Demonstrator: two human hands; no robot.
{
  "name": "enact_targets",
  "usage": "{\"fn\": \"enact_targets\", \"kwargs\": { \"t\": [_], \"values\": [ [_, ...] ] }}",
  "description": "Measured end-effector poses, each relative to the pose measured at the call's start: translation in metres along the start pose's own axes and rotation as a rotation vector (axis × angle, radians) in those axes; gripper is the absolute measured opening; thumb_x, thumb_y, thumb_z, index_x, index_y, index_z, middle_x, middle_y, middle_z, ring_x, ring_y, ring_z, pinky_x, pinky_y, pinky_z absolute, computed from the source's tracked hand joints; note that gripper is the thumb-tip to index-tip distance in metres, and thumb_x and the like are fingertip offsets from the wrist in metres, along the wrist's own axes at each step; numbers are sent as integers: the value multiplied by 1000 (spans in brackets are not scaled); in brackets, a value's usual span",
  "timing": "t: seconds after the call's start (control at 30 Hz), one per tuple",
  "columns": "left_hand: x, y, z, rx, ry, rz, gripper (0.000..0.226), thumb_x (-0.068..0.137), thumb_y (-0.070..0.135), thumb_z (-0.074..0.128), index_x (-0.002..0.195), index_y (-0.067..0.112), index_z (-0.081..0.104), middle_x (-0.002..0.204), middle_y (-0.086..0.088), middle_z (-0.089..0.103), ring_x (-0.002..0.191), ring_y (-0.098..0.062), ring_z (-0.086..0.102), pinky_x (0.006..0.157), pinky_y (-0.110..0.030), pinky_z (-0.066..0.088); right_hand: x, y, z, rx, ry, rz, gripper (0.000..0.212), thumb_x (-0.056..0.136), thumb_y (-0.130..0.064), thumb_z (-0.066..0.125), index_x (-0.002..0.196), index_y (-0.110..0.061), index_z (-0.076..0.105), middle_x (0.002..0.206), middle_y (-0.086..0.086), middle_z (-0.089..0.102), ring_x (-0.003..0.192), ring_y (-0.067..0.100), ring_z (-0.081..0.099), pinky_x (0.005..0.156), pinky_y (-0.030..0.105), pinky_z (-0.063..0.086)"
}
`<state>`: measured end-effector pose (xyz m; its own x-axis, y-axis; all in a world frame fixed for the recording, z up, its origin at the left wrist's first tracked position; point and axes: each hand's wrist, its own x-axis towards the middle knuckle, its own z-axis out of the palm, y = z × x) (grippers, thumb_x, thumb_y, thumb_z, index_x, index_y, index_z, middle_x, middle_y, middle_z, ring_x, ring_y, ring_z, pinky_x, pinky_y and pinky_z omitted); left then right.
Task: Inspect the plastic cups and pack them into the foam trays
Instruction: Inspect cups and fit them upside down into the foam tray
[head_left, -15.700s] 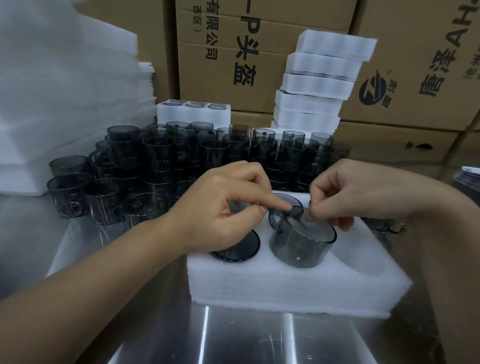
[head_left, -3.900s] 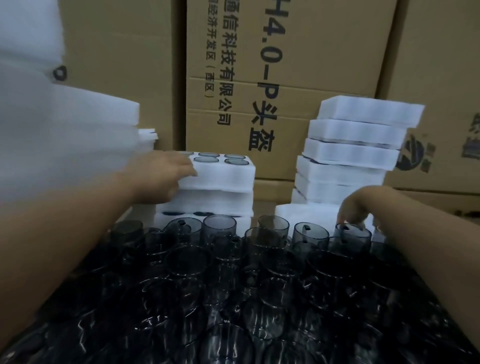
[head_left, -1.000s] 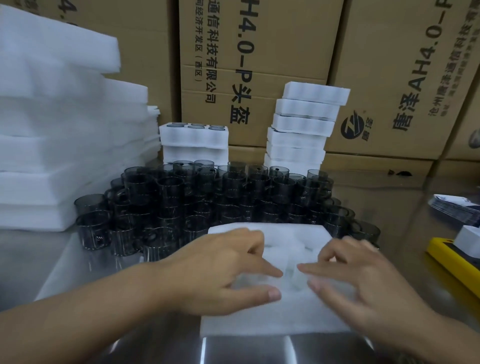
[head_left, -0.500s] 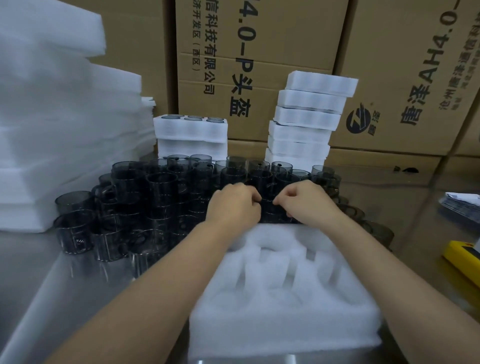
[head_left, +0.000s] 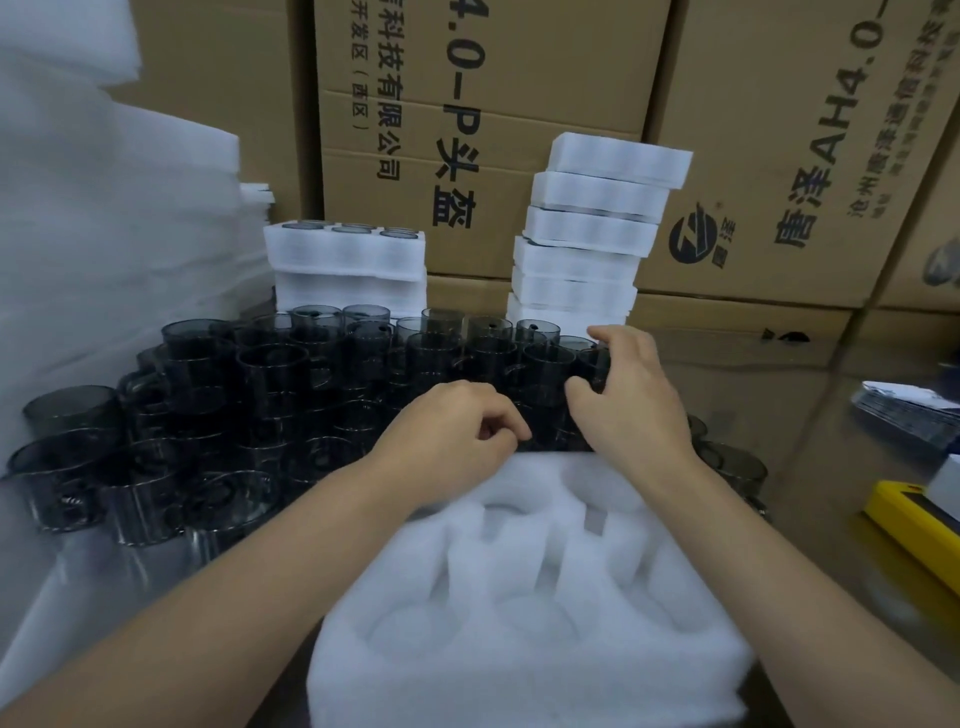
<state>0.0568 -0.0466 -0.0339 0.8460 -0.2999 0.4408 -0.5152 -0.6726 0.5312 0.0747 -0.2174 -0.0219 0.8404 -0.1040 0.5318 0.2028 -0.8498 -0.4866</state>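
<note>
Within the last half second the right grip (head_left: 631, 405) has been drawn apart from the left grip (head_left: 457, 441), toward the right end of the plastic cups (head_left: 291, 374); the foam tray (head_left: 519, 691) lies with every pocket empty, so packing is judged unstarted; the right grip is half spread, thumb and fingers either side of one cup (head_left: 592, 366), clasp not discernible; the left grip is curled at the nearest cups, just beyond the tray; any hold cannot be told.

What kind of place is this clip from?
Most likely a factory packing station or stockroom. Printed brown cardboard cartons are stacked along the back, white foam trays stand in stacks, some already loaded, and dozens of identical smoky grey clear plastic cups crowd together in front of them.
</note>
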Motion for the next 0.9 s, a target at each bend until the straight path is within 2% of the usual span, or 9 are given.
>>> {"fn": "enact_targets", "kwargs": {
  "t": [0.1, 0.2, 0.27, 0.37, 0.5, 0.6, 0.73, 0.83, 0.9],
  "values": [
    [-1, -1, -1, -42, 54, -31, 21, 85, 15, 58, 83, 30, 73, 80, 15, 61, 70, 0, 52, 72, -22, 45, -1, 4, 1, 64, -104, 55, 62, 91, -17, 51, 147, -20, 24, 156, -2, 17, 114, 22, 47, 83, 28, 33],
    [-2, -2, -1, -132, 121, -79, 24, 87, 13, 58, 80, 30, 73, 74, 18, 62, 62, 5, 51, 58, -11, 40, 0, 7, 2, 105, -162, 92, 63, 92, -14, 50, 148, -19, 22, 155, 1, 17, 116, 21, 44, 85, 26, 30],
    [-2, -2, -2, -166, 139, -101, 25, 88, 12, 57, 80, 29, 73, 63, 24, 58, 57, 8, 50, 52, -7, 36, 0, 6, 2, 121, -161, 103, 60, 92, -12, 50, 147, -17, 25, 152, 5, 23, 112, 20, 44, 86, 26, 31],
    [-1, -2, -2, -201, 141, -121, 25, 88, 10, 57, 82, 26, 74, 57, 34, 55, 53, 8, 49, 48, -5, 33, 0, 4, 3, 106, -140, 93, 54, 93, -11, 49, 142, -15, 29, 143, 8, 28, 99, 20, 51, 78, 27, 35],
    [-1, -2, -2, -219, 144, -116, 24, 88, 10, 57, 82, 26, 74, 55, 32, 55, 51, 7, 49, 47, -5, 34, -1, 3, 6, 78, -137, 64, 49, 92, -12, 51, 138, -15, 33, 135, 8, 30, 93, 22, 55, 72, 24, 35],
    [-1, -1, -2, -221, 146, -110, 25, 88, 10, 58, 81, 27, 74, 55, 31, 56, 51, 6, 49, 48, -5, 34, 0, 5, 7, 56, -125, 84, 52, 91, -14, 52, 139, -14, 31, 137, 10, 30, 92, 22, 54, 60, 22, 34],
    [-2, -1, -1, -222, 135, -101, 24, 87, 10, 58, 80, 27, 74, 57, 32, 56, 52, 7, 50, 48, -5, 34, 0, 4, 6, 25, -103, 106, 59, 91, -15, 54, 142, -11, 25, 140, 13, 34, 92, 19, 40, 72, 28, 33],
    [-2, -1, -1, -234, 140, -98, 25, 87, 10, 58, 80, 28, 74, 60, 32, 57, 52, 6, 49, 48, -5, 34, -2, 1, 3, -13, -72, 76, 56, 91, -15, 54, 140, -10, 28, 138, 13, 36, 92, 20, 40, 72, 28, 33],
    [-1, -3, 0, -256, 152, -98, 25, 87, 9, 59, 80, 28, 73, 59, 30, 57, 51, 6, 49, 48, -5, 34, -2, -1, -3, -38, -17, 11, 53, 90, -13, 55, 137, -10, 33, 135, 13, 38, 94, 21, 47, 71, 27, 34]
  ]
}}
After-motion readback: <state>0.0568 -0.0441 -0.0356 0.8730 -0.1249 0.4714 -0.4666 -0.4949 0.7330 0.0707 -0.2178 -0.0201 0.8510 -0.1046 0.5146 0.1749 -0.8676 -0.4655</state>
